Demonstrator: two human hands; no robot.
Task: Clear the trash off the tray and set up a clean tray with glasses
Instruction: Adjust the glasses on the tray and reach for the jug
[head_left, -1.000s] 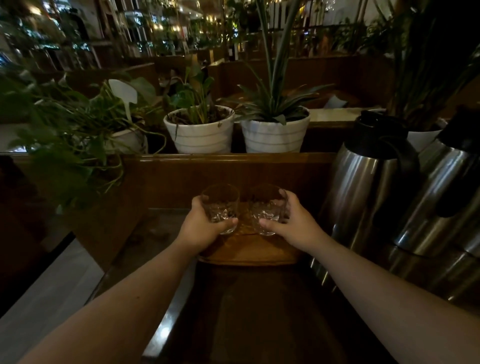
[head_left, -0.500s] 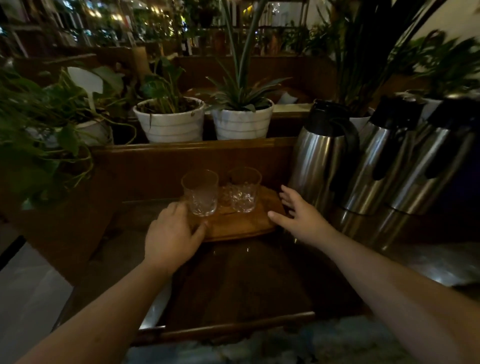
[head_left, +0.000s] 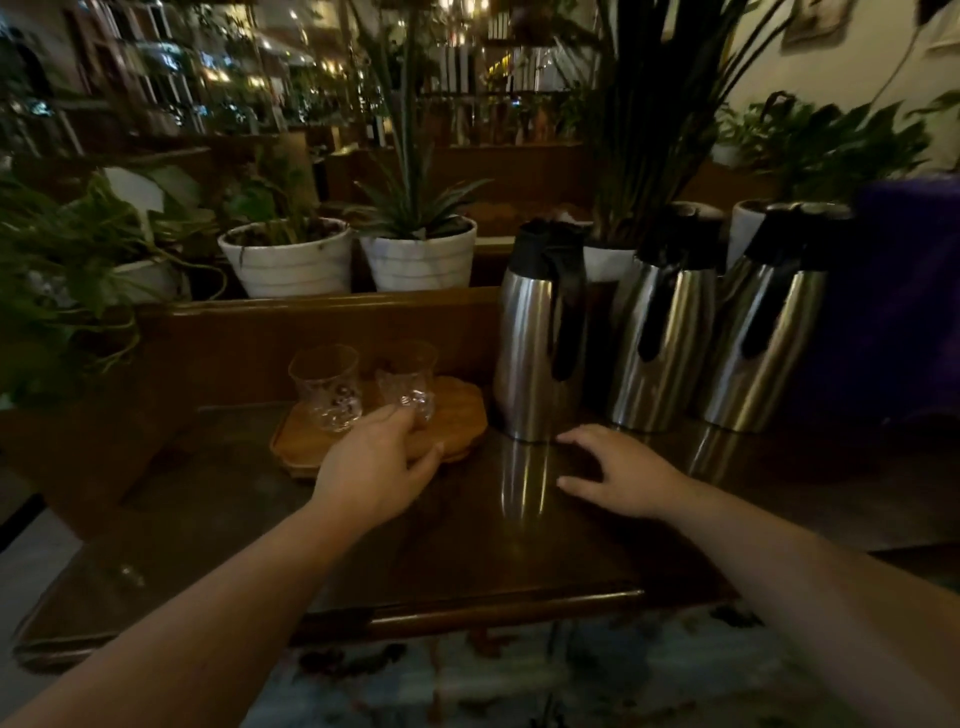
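Observation:
Two clear patterned glasses, one on the left (head_left: 327, 389) and one on the right (head_left: 408, 382), stand upright side by side on a small wooden tray (head_left: 460, 415) at the back of a dark table. My left hand (head_left: 374, 467) lies over the tray's front edge, fingers curved and spread, fingertips close to the base of the right glass. It hides part of the tray's front. My right hand (head_left: 618, 478) rests palm down on the table to the right of the tray, fingers apart, holding nothing.
Three steel thermos jugs (head_left: 540, 353) (head_left: 665, 338) (head_left: 763, 338) stand in a row right of the tray. White plant pots (head_left: 288, 260) (head_left: 418, 257) sit on the wooden ledge behind. The table's front edge (head_left: 467, 608) is near me.
Both hands let go of the glasses, which now stand on the tray. My left hand moved right along the tray's front edge. My right hand drew away onto the table.

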